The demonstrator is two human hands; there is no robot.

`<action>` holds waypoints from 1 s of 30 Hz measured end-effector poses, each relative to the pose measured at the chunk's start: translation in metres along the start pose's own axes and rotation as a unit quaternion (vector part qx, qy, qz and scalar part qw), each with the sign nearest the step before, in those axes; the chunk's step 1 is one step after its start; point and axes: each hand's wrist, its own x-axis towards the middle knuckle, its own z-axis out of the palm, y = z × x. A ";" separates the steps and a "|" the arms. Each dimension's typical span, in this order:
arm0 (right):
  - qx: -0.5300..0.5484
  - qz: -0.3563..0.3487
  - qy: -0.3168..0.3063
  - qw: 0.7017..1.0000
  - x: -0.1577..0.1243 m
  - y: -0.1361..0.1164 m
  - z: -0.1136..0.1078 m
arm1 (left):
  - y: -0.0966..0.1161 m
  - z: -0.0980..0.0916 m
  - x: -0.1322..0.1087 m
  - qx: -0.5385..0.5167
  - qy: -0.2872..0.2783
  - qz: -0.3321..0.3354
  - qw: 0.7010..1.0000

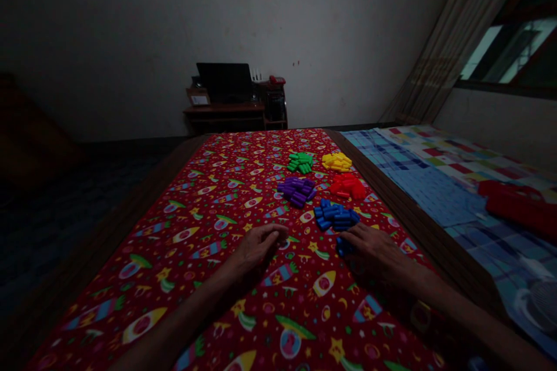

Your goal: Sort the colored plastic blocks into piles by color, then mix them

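Note:
My right hand point(372, 246) reaches in from the right, fingers bent down over small blue cylinders point(343, 247) at the near side of a blue pile. The rest of that pile of blue cylinders point(333, 214) lies just beyond its fingertips. My left hand point(261, 242) rests low over the red cloth, loosely curved, with nothing visible in it. Farther off are piles of purple cylinders point(298, 190), red cylinders point(348, 186), green cylinders point(300, 162) and yellow cylinders point(336, 162). The underside of my right fingers is hidden.
A red rocket-patterned cloth point(191, 266) covers the long table, with its brown border point(391, 203) along the right. To the right is a bed with a checked blue sheet point(435, 191) and a red bundle point(517, 206). A desk holding a monitor point(224, 82) stands against the far wall.

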 end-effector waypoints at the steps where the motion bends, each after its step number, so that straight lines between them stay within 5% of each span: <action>1: 0.014 0.000 0.012 1.000 0.004 0.001 -0.005 | 0.000 0.000 0.000 0.000 -0.001 0.002 1.000; 7: -0.022 0.117 0.139 0.983 0.045 0.041 -0.021 | 0.003 -0.001 0.002 0.010 0.005 -0.004 1.000; 12: -0.014 0.139 0.102 0.985 0.061 0.073 0.001 | 0.002 -0.001 0.001 0.005 0.001 -0.003 1.000; 21: 0.116 0.196 0.057 0.972 0.049 0.066 0.008 | -0.015 -0.002 0.009 -0.042 -0.005 -0.007 0.999; 30: 0.187 0.214 0.096 0.954 0.053 0.059 0.024 | -0.005 -0.001 0.005 -0.037 -0.004 -0.010 0.999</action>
